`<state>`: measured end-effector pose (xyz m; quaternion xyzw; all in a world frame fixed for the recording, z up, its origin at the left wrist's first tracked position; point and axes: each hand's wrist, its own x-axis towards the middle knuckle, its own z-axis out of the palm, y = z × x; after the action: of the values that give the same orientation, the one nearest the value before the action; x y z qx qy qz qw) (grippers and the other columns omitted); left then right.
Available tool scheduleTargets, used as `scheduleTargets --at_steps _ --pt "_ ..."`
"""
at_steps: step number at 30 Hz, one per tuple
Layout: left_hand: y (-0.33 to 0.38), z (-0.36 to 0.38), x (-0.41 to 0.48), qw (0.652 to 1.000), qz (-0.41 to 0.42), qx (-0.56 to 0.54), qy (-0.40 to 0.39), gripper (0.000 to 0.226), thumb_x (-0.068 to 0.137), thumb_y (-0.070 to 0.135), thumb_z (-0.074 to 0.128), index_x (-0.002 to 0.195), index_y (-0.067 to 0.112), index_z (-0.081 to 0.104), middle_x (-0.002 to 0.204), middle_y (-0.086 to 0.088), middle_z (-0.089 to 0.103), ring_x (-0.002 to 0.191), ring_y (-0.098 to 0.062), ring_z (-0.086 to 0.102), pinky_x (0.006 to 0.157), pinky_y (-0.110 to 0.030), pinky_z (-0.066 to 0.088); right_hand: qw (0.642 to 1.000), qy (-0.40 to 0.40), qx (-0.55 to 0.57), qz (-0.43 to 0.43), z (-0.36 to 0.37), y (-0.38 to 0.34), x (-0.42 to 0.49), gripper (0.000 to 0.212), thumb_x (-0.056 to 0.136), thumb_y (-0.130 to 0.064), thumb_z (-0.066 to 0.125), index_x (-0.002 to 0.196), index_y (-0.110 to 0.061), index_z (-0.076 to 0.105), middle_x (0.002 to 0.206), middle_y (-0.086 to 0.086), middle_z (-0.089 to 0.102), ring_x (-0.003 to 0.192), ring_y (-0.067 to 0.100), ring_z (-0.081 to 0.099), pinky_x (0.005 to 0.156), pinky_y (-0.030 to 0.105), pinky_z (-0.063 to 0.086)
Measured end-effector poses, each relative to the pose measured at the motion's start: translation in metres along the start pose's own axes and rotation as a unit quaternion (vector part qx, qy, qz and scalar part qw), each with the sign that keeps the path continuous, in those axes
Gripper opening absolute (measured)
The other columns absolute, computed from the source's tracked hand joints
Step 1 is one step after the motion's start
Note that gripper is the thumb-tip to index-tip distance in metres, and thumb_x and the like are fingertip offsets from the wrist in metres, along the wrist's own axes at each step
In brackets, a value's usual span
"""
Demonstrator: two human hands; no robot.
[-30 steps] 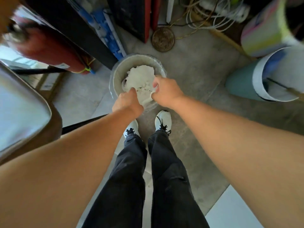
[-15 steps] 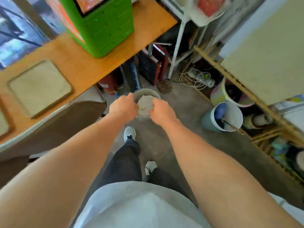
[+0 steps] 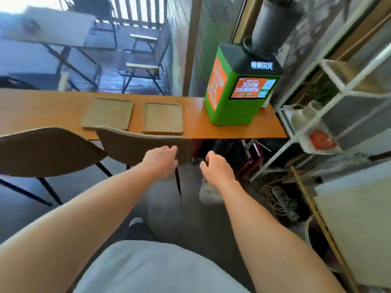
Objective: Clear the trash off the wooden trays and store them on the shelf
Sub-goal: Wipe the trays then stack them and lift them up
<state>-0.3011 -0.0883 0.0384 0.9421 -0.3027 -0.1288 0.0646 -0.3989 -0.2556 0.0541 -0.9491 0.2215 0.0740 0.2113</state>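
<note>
- While we face the desk (image 3: 63, 106), two wooden trays (image 3: 108, 113) (image 3: 163, 118) lie bare near its front edge.
- Our left hand (image 3: 160, 160) and right hand (image 3: 215, 170) hang loosely curled, holding nothing.

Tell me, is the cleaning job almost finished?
About halfway. Done: the two flat square wooden trays on the long orange wooden counter look bare of trash. In hand: nothing; left hand and right hand are empty. Left: carrying both trays to the white metal shelf.
</note>
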Motion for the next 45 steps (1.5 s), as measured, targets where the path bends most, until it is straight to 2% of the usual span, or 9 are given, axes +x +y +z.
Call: scheduleTargets --at_steps 6,10,12,19,25,31,35,40,45 --pt "-0.067 -0.043 0.002 0.998 -0.022 -0.026 0.044 0.028 0.093 0.038 0.045 0.11 0.017 0.05 0.103 -0.009 0.064 0.091 -0.034 0.063 0.071 -0.041 0.052 0.998 0.019 -0.023 -0.059 -0.009 -0.069 0.054 0.019 0.093 -0.036 0.047 0.089 -0.018 0.046 0.089 0.003 0.054 0.076 0.025 0.051 0.06 0.035 0.039" --pt "-0.116 -0.065 0.014 0.997 -0.033 -0.038 0.062 0.025 0.095 0.037 0.046 0.109 0.018 0.052 0.098 -0.006 0.062 0.084 -0.028 0.062 0.071 -0.043 0.053 0.996 0.027 -0.018 -0.085 0.001 -0.116 0.085 0.017 0.092 -0.036 0.049 0.089 -0.02 0.052 0.088 0.002 0.059 0.079 0.022 0.056 0.058 0.031 0.039" --pt "-0.139 -0.075 0.024 0.996 -0.04 -0.032 0.067 0.022 0.096 0.036 0.046 0.106 0.018 0.053 0.095 -0.004 0.06 0.079 -0.025 0.058 0.066 -0.041 0.049 0.996 0.024 -0.014 -0.089 0.007 -0.14 0.1 0.017 0.092 -0.036 0.048 0.089 -0.02 0.053 0.087 0.001 0.059 0.077 0.021 0.057 0.057 0.03 0.041" --pt "-0.198 -0.083 0.061 0.995 -0.076 -0.043 0.051 0.023 0.096 0.036 0.044 0.104 0.019 0.058 0.093 -0.003 0.059 0.079 -0.023 0.059 0.068 -0.04 0.052 0.998 -0.009 0.01 -0.069 0.03 -0.19 0.139 0.017 0.091 -0.034 0.045 0.094 -0.019 0.052 0.088 0.001 0.055 0.075 0.019 0.053 0.06 0.032 0.04" --pt "-0.217 -0.059 0.11 0.998 -0.059 -0.023 0.0 0.021 0.095 0.038 0.045 0.097 0.022 0.057 0.081 0.002 0.051 0.069 -0.018 0.056 0.059 -0.036 0.049 0.998 -0.03 -0.02 -0.044 0.034 -0.166 0.172 0.014 0.092 -0.035 0.046 0.09 -0.021 0.048 0.085 -0.002 0.052 0.069 0.014 0.05 0.056 0.032 0.04" --pt "-0.204 -0.039 0.176 0.995 -0.05 0.037 -0.083 0.016 0.095 0.033 0.039 0.089 0.021 0.048 0.075 0.002 0.038 0.069 -0.025 0.049 0.056 -0.036 0.041 0.997 -0.066 -0.032 0.006 0.034 -0.116 0.231 0.016 0.092 -0.035 0.045 0.092 -0.02 0.043 0.092 0.003 0.05 0.079 0.025 0.051 0.063 0.034 0.037" --pt "-0.184 -0.036 0.223 0.99 -0.071 0.024 -0.122 0.015 0.094 0.033 0.038 0.087 0.023 0.045 0.086 -0.002 0.047 0.072 -0.026 0.049 0.057 -0.036 0.041 0.995 -0.097 -0.014 0.027 0.033 -0.094 0.278 0.02 0.093 -0.034 0.047 0.097 -0.015 0.045 0.101 0.008 0.056 0.083 0.028 0.053 0.067 0.038 0.043" --pt "-0.175 -0.022 0.265 0.98 -0.141 -0.008 -0.142 0.017 0.094 0.035 0.039 0.09 0.021 0.05 0.088 -0.003 0.054 0.073 -0.024 0.052 0.054 -0.034 0.04 0.988 -0.151 0.004 0.023 0.036 -0.075 0.33 0.025 0.093 -0.035 0.049 0.107 -0.014 0.046 0.111 0.01 0.056 0.094 0.031 0.058 0.077 0.044 0.05" --pt "-0.183 -0.003 0.271 0.954 -0.224 -0.041 -0.198 0.016 0.096 0.035 0.039 0.094 0.019 0.045 0.091 -0.004 0.053 0.077 -0.024 0.053 0.059 -0.036 0.041 0.974 -0.212 0.014 0.076 0.056 -0.065 0.363 0.038 0.093 -0.035 0.051 0.122 -0.011 0.044 0.125 0.013 0.05 0.11 0.034 0.053 0.087 0.044 0.047"
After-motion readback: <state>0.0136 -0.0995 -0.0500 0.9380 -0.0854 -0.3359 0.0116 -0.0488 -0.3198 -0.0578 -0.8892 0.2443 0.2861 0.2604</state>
